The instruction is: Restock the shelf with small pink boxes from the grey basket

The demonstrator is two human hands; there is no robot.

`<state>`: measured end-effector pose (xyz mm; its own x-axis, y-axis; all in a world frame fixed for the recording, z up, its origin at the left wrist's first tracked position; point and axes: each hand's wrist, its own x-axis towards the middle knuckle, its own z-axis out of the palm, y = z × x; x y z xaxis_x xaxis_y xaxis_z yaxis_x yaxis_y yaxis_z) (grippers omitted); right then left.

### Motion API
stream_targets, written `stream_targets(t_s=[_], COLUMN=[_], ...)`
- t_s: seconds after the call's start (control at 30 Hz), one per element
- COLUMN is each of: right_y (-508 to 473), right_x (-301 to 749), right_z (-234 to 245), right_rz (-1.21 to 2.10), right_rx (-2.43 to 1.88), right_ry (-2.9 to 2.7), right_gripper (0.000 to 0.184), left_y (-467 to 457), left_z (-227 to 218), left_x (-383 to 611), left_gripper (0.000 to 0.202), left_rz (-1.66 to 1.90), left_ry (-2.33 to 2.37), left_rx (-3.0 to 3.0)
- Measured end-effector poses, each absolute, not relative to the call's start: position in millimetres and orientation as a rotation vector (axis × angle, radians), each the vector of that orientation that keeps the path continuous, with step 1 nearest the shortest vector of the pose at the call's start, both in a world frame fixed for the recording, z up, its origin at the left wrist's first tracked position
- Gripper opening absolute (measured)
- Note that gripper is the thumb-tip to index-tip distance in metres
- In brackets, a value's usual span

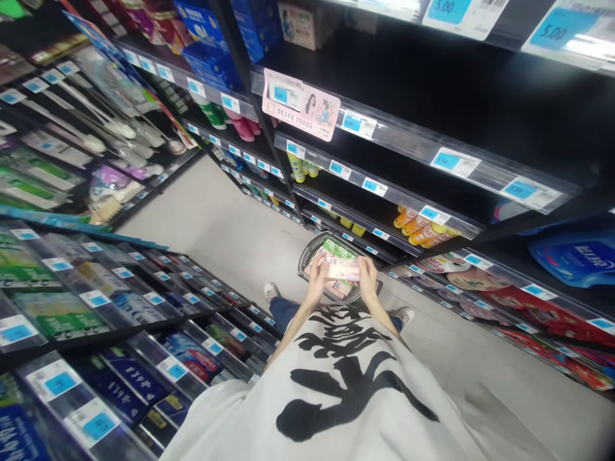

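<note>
Over the middle of a black basket (pixel 302 253) on the grey floor (pixel 192 198), a pink-and-white pack (pixel 343 269) is held level between two bare hands. The left hand (pixel 316 274) grips its left end and the right hand (pixel 368 276) its right end, so each is closed to about the thickness of the pack. Inside the basket, green packs (pixel 333 246) lie toward the far rim, and pink packs (pixel 341 289) lie toward the near rim, partly hidden by the held pack and the hands. The basket's far right edge is close to the foot of a black shelf unit (pixel 427 70).

On that unit, a pink-and-white box (pixel 298 25) stands at the left end of an upper shelf, and a pink sign (pixel 301 104) hangs on the front edge below it. Yellow-green bottles (pixel 298 168) fill the left corner of a lower shelf; orange packages (pixel 419 225) lie near the right end, at the front edge. Farther right, a large blue container (pixel 576 253) sits by its shelf's front edge.

Along the opposite side, dark blue boxes (pixel 125 384) lie on a shelf behind its tagged edge. One shoe (pixel 271 292) shows on the floor left of the basket, another (pixel 406 315) to its right.
</note>
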<state>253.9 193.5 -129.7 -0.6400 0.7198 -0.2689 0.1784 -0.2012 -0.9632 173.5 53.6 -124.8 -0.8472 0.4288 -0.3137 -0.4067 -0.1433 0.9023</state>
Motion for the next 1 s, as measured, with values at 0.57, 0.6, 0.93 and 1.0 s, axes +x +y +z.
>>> stream_targets(t_s=[0.57, 0.6, 0.93, 1.0], right_y=[186.6, 186.7, 188.1, 181.1], right_x=[265.8, 266.6, 274.6, 273.3], right_z=[-123.5, -122.6, -95.9, -92.4], right_rz=[2.184, 2.189, 1.996, 1.990], right_rx=[-0.953, -0.941, -0.347, -0.308], right_ry=[-1.575, -1.581, -1.891, -1.898], right_gripper=[0.050, 0.048, 0.058, 0.071], left_y=[33.6, 32.9, 34.7, 35.3], left_z=[-128.7, -128.3, -109.6, -102.7], left_x=[177.3, 177.5, 178.1, 178.8], left_gripper=[0.072, 0.066, 0.084, 0.085], left_rz=[2.051, 2.062, 2.366, 2.387], left_ry=[1.591, 1.595, 1.302, 1.215], left_rx=[0.258, 0.251, 0.096, 0.051])
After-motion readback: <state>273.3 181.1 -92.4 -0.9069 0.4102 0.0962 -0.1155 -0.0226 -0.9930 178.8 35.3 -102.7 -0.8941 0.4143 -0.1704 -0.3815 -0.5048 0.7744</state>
